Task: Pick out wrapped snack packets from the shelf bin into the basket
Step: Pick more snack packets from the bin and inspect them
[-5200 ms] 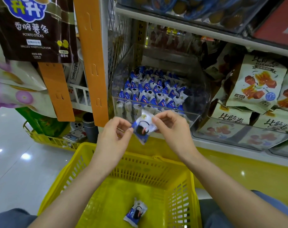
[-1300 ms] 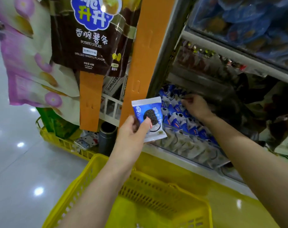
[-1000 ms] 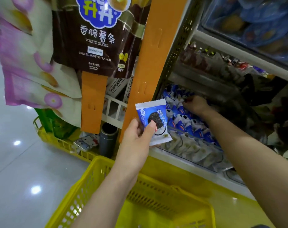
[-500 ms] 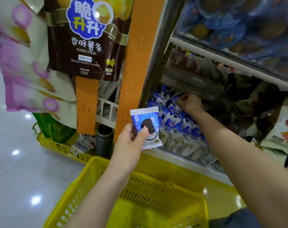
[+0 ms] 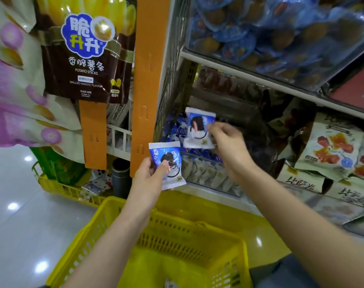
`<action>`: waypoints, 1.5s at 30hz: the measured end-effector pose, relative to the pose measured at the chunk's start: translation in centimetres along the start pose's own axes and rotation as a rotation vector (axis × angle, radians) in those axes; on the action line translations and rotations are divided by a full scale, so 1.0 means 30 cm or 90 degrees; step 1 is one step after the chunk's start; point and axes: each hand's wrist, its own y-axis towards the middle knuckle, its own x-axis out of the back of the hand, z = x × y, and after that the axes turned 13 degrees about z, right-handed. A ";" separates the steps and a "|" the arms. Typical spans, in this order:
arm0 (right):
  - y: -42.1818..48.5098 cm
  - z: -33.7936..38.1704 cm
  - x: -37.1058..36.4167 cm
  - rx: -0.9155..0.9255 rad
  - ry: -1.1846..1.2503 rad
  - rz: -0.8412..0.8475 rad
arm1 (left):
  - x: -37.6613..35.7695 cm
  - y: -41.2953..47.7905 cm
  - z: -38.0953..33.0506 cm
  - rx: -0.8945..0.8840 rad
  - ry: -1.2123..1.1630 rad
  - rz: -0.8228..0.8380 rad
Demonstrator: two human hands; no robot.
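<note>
Standing at a shop shelf with both hands up. Holding one blue-and-white snack packet (image 5: 166,163) in the left hand (image 5: 148,179), thumb pressed across the front, fingers (image 5: 146,164) curled round behind, right over the far rim of the yellow basket (image 5: 177,231). Shows a dark round cookie on the wrapper, plus white lettering on the blue part, too small to read. Pinching a second packet (image 5: 199,127) by its right edge in the right hand (image 5: 231,144), fingertips and thumb closed tight on it, held upright just above the clear shelf bin (image 5: 206,175) and a bit blurry. Looks like a dark round shape printed on that one too. Loads more blue-and-white packets heaped inside the bin, some pressed flat against its front wall.

Now the readable stuff: says "POTATO STICKS" and "GRILLED WAGYU FLAVOR" on the brown hanging bag (image 5: 83,65) top left, under a blue cloud logo with big white and yellow Chinese characters. Hangs beside a tall orange strip (image 5: 149,80). Over on the right, pale pouches (image 5: 332,146) printed with red cubes, and lower ones with black brush-style Chinese lettering. Up top, a clear tub of blue-wrapped snacks (image 5: 249,34).
</note>
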 end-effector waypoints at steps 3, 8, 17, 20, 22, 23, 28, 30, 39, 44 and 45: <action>-0.133 -0.013 -0.039 -0.021 0.051 0.105 | -0.013 -0.017 -0.005 0.014 0.005 0.017; -0.232 -0.017 -0.070 0.008 0.069 0.148 | -0.031 -0.041 -0.017 0.030 -0.074 0.114; -0.262 -0.042 -0.026 0.043 -0.054 0.171 | -0.053 -0.041 -0.017 -0.007 -0.077 0.122; -0.255 -0.044 -0.016 0.000 -0.030 0.245 | -0.045 -0.041 -0.020 -0.025 -0.087 0.165; -0.245 -0.039 -0.009 -0.008 -0.021 0.248 | -0.035 -0.041 -0.023 -0.033 -0.091 0.193; -0.238 -0.034 -0.003 -0.008 -0.010 0.245 | -0.029 -0.039 -0.024 -0.031 -0.097 0.196; -0.092 0.009 0.057 0.065 -0.006 0.082 | 0.013 -0.003 -0.027 0.008 -0.101 0.080; 0.024 0.014 0.074 0.081 -0.069 -0.034 | 0.018 0.013 -0.034 0.014 -0.087 0.053; 0.373 -0.060 0.042 0.043 -0.457 -0.013 | 0.046 0.067 -0.055 0.024 -0.085 0.032; 0.441 -0.046 0.040 -0.017 -0.533 0.049 | 0.060 0.080 -0.062 0.009 -0.084 0.044; 0.446 -0.039 0.034 -0.008 -0.526 0.056 | 0.059 0.083 -0.062 0.010 -0.080 0.045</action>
